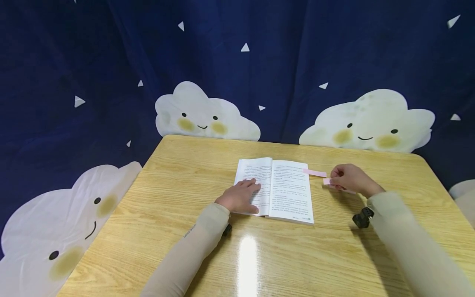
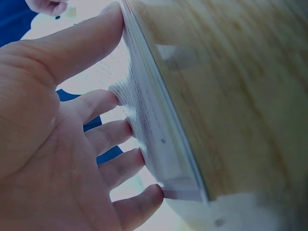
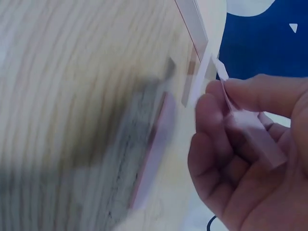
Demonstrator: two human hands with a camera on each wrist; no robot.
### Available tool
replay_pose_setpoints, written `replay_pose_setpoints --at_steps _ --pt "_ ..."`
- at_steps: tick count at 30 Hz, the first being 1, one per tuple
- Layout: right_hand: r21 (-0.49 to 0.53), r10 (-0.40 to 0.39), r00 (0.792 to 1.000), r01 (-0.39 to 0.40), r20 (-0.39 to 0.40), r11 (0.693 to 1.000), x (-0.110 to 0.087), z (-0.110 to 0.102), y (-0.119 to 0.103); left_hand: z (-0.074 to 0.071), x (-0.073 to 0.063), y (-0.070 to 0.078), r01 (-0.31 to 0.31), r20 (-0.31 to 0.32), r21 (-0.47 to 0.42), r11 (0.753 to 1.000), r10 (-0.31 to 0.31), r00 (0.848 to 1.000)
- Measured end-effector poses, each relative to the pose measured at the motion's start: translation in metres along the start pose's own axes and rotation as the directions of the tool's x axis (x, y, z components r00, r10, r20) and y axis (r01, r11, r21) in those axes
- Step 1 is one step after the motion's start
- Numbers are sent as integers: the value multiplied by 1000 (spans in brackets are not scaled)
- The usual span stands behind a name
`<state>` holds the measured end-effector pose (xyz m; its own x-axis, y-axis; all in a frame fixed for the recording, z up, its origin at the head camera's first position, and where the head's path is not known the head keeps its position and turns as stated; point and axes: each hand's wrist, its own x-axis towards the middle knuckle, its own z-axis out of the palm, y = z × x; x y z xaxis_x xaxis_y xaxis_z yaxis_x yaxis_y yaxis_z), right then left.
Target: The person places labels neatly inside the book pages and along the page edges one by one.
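Note:
An open book (image 1: 291, 192) of printed text lies on the table. My left hand (image 1: 240, 196) rests on its left page, fingers spread; the left wrist view shows the fingertips touching the paper. To the right of the book, my right hand (image 1: 350, 180) pinches a thin pink sticky note strip (image 3: 260, 139) between thumb and fingers, one end pointing towards the book. Another pink sticky strip (image 1: 315, 173) juts out past the right page's upper edge. Below the right hand, a pink strip-shaped pad (image 3: 153, 151) lies on the wood, partly hidden by the hand in the head view.
The wooden table (image 1: 178, 177) reaches back to a dark blue curtain (image 1: 222, 62) printed with smiling clouds and small white triangles. A small black device (image 1: 363, 218) sits at the right wrist. Bright glare shows on the table in front of the book.

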<state>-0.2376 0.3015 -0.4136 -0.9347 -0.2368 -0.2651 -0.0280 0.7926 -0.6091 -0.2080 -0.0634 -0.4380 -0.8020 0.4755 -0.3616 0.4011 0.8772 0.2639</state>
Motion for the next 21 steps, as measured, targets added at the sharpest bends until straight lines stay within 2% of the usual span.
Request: replay_pose_setpoints --at_steps 4,12,21 --pt "19 25 999 -25 -25 1000 2 6 -1 0 0 1 0 1 9 1000 0 1000" --pt "-9 79 994 -80 -76 997 6 19 -5 0 0 1 1 8 3 1000 -1 1000" --pt "-35 65 994 -68 -89 997 11 31 -10 -1 0 1 1 -2 -7 1000 -1 1000"
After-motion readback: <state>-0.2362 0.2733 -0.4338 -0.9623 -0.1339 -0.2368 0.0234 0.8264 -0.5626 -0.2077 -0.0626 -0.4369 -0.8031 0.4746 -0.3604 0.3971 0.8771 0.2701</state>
